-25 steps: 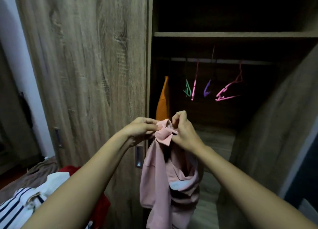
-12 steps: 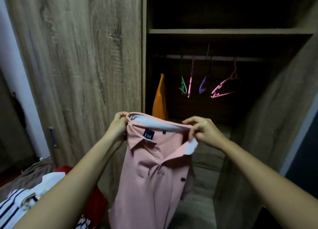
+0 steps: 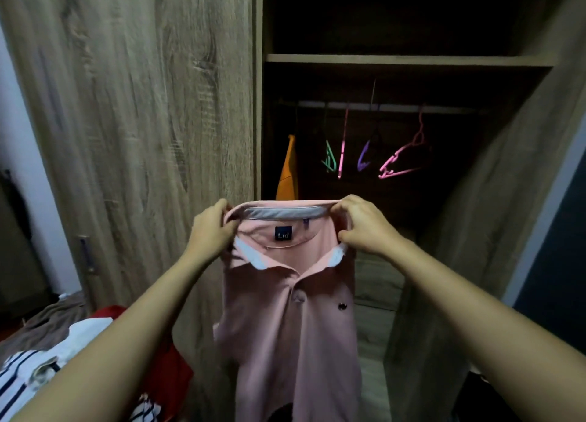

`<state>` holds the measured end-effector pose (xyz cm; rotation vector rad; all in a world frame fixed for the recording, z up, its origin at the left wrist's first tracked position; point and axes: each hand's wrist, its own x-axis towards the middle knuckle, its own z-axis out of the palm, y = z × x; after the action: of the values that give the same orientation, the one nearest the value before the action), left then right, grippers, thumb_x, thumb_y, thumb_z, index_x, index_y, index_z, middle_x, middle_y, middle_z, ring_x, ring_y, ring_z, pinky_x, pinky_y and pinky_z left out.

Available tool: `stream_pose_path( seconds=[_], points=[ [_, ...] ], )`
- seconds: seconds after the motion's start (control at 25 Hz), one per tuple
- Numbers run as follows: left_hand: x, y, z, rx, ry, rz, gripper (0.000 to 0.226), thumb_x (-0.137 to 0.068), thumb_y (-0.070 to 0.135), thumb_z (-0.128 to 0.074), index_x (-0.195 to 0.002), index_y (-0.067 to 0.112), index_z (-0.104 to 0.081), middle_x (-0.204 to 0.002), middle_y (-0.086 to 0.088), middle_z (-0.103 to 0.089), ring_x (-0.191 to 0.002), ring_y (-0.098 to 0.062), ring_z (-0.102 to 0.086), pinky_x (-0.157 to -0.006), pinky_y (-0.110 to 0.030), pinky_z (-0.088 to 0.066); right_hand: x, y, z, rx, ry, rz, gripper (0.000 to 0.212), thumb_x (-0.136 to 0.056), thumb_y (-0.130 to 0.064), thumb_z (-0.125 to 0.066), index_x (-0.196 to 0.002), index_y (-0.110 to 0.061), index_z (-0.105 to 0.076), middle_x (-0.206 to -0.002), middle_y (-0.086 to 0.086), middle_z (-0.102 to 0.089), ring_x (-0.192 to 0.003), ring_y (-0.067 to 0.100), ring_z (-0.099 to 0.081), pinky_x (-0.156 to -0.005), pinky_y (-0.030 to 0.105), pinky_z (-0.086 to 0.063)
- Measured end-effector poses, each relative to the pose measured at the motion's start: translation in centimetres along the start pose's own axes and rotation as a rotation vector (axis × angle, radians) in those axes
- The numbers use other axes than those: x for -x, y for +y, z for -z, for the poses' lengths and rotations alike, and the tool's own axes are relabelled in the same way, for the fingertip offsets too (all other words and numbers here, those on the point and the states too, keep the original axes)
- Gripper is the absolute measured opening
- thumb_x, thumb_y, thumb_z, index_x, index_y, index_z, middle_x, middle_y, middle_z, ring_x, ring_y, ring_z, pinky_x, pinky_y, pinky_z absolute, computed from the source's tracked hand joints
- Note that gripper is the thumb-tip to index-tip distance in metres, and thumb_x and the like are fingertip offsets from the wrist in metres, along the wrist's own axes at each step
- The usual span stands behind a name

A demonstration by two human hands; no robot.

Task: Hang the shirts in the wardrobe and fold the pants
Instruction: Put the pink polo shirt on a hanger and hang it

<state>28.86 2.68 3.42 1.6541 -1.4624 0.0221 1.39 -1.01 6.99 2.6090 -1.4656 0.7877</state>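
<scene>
A pink polo shirt (image 3: 291, 320) hangs straight down in front of me, its front and dark neck label facing me. My left hand (image 3: 211, 231) grips the collar's left end and my right hand (image 3: 364, 225) grips the right end, spreading the collar wide. Behind it the wardrobe (image 3: 409, 59) stands open. From its rail (image 3: 393, 107) hang an orange garment (image 3: 288, 171) and several bare hangers: green (image 3: 329, 158), pink (image 3: 342, 145), purple (image 3: 364, 158) and another pink hanger (image 3: 401, 158).
A closed wooden wardrobe door (image 3: 142, 136) fills the left. At lower left lies a pile of clothes: a striped white shirt (image 3: 22, 380), a red garment (image 3: 171, 371) and a brown one (image 3: 54, 323). The open door panel (image 3: 507, 231) stands on the right.
A second ago the pink shirt was bunched up between my hands. My hands moved apart along the collar and the shirt opened out, hanging flat and facing me.
</scene>
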Motion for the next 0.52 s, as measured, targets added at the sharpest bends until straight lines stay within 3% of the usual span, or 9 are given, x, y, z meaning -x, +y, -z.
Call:
stream_pose_path(
  seconds=[0.12, 0.24, 0.32, 0.4, 0.52],
  points=[
    [-0.4, 0.2, -0.1, -0.282, 0.076, 0.071, 0.022, -0.085, 0.013, -0.053, -0.104, 0.011, -0.062, -0.105, -0.022, -0.052, -0.099, -0.043, -0.052, -0.077, -0.046, -0.045, 0.3, -1.1, -0.1, 0.13, 0.031, -0.032, 0.035, -0.074, -0.008, -0.056, -0.107, -0.014, -0.067, -0.115, 0.007, -0.059, -0.104, 0.034, -0.053, -0.088, 0.034, -0.047],
    [-0.4, 1.8, -0.5, -0.221, 0.268, -0.13, 0.026, -0.074, -0.001, -0.055, -0.097, 0.009, -0.06, -0.098, -0.019, -0.048, -0.092, -0.036, -0.047, -0.068, -0.043, -0.044, 0.2, -1.1, 0.1, 0.201, 0.058, -0.17, 0.029, -0.083, -0.011, -0.052, -0.109, -0.008, -0.065, -0.119, 0.009, -0.052, -0.108, 0.038, -0.046, -0.088, 0.039, -0.047],
    [-0.6, 1.7, -0.5, -0.161, 0.139, -0.416, 0.03, -0.063, -0.007, -0.054, -0.086, 0.013, -0.053, -0.087, -0.013, -0.043, -0.08, -0.03, -0.045, -0.062, -0.039, -0.044, 0.3, -0.1, 0.6, 0.227, -0.028, -0.258, 0.031, -0.083, -0.009, -0.053, -0.112, -0.002, -0.062, -0.123, 0.012, -0.046, -0.109, 0.039, -0.046, -0.087, 0.04, -0.047],
    [-1.0, 1.5, -0.3, -0.228, -0.048, -0.611, 0.027, -0.055, -0.007, -0.056, -0.073, 0.013, -0.06, -0.077, -0.013, -0.047, -0.071, -0.032, -0.048, -0.061, -0.037, -0.044, 0.8, 0.7, 0.9, 0.223, -0.1, -0.311, 0.029, -0.08, -0.007, -0.056, -0.108, -0.005, -0.066, -0.122, 0.014, -0.048, -0.109, 0.039, -0.051, -0.088, 0.038, -0.046],
    [-1.9, 1.9, -0.5, -0.246, 0.008, -0.489, 0.032, -0.057, -0.01, -0.061, -0.081, 0.007, -0.074, -0.085, -0.019, -0.058, -0.078, -0.039, -0.052, -0.069, -0.03, -0.032, 1.0, 1.0, 0.5, 0.149, 0.069, -0.312, 0.03, -0.079, -0.001, -0.054, -0.107, -0.003, -0.065, -0.121, 0.014, -0.046, -0.105, 0.041, -0.051, -0.087, 0.038, -0.045]
  ],
)
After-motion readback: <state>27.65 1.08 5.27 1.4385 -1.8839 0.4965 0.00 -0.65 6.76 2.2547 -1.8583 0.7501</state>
